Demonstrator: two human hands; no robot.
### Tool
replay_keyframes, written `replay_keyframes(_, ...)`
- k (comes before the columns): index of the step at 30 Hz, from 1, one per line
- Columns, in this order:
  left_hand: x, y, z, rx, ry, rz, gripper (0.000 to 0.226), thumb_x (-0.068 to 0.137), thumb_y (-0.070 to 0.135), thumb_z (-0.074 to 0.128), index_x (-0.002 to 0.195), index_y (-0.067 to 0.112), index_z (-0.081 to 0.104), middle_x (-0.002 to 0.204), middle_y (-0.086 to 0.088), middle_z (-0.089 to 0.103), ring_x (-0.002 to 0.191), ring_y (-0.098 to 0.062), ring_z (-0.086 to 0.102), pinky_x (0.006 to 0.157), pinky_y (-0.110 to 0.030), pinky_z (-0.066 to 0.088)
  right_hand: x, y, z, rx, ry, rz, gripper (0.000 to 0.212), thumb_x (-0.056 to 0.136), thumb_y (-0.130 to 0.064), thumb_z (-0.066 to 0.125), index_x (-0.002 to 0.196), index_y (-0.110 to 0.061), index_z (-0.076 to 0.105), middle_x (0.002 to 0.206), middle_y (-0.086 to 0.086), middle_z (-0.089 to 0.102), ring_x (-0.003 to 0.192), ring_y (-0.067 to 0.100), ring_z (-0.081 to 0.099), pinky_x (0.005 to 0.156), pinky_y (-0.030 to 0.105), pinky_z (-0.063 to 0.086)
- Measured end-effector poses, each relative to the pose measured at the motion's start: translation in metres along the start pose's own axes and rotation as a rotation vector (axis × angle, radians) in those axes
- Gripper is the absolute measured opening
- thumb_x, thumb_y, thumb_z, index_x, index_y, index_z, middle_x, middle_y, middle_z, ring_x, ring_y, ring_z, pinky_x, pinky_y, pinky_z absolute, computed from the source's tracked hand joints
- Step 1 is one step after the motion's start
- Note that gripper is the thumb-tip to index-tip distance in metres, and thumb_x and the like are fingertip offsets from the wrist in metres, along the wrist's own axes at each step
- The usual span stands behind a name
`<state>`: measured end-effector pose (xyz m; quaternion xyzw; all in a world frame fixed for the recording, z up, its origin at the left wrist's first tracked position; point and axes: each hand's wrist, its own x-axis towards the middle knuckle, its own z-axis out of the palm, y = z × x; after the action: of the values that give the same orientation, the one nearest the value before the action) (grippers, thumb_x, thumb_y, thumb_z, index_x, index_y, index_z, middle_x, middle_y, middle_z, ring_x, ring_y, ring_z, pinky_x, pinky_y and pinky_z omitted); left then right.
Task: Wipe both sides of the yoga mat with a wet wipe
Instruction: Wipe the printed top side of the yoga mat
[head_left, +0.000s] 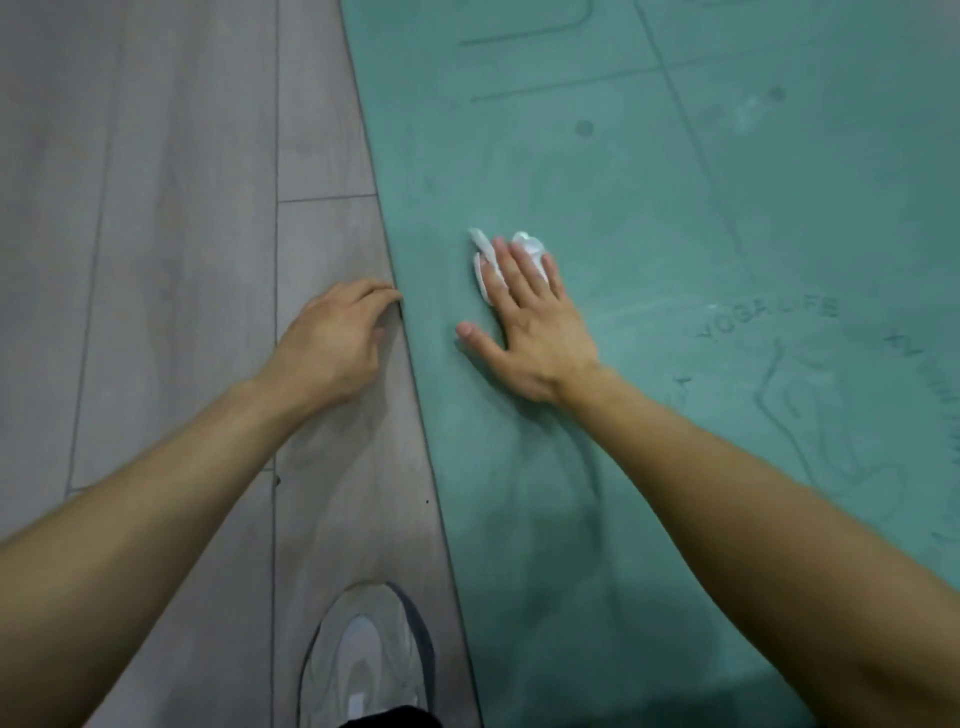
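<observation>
Grey wood-look floor (171, 218) ran down the left, and the teal yoga mat (675, 208) lay flat across the right. On it, the right hand (524, 322) was spread with straight fingers, pressing a crumpled white wet wipe (491, 260) flat against the mat near its left edge, likely so the whole palm drove the stroke. The left hand (337, 338) sat on the floor with curled fingertips meeting the mat's edge, seemingly pinning it; whether they truly gripped it was unclear. A pale shoe (363, 660) stood below. Most of the wipe hid under the fingers, the printed lettering was blurred, and the mat's underside was unseen.
</observation>
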<state>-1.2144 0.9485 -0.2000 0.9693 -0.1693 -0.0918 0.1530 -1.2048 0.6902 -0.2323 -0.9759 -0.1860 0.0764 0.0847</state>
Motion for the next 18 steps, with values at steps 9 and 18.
replay_keyframes(9, 0.0, -0.014, -0.003, -0.031, 0.124, -0.13, 0.012, 0.095, 0.027, 0.07, 0.099, 0.016, 0.069, 0.1, -0.004, 0.063, 0.092, -0.024, 0.058, 0.081, -0.041, 0.052, -0.044, -0.016, 0.004, -0.107, -0.165, -0.644, 0.073, 0.11, -0.06, 0.03, 0.169, -0.027, 0.003, 0.177, -0.004, -0.004, 0.163, 0.02, -0.008, 0.132, 0.048, 0.004)
replay_keyframes(18, -0.016, -0.023, 0.0, -0.03, 0.239, -0.156, 0.016, 0.101, 0.025, 0.064, 0.096, 0.012, 0.07, 0.094, -0.005, 0.062, 0.084, -0.018, 0.052, 0.075, -0.037, 0.047, -0.061, -0.059, 0.009, -0.034, -0.132, -0.499, 0.08, 0.107, -0.065, 0.03, 0.169, -0.02, 0.008, 0.177, 0.002, -0.001, 0.163, 0.024, -0.008, 0.131, 0.049, 0.004)
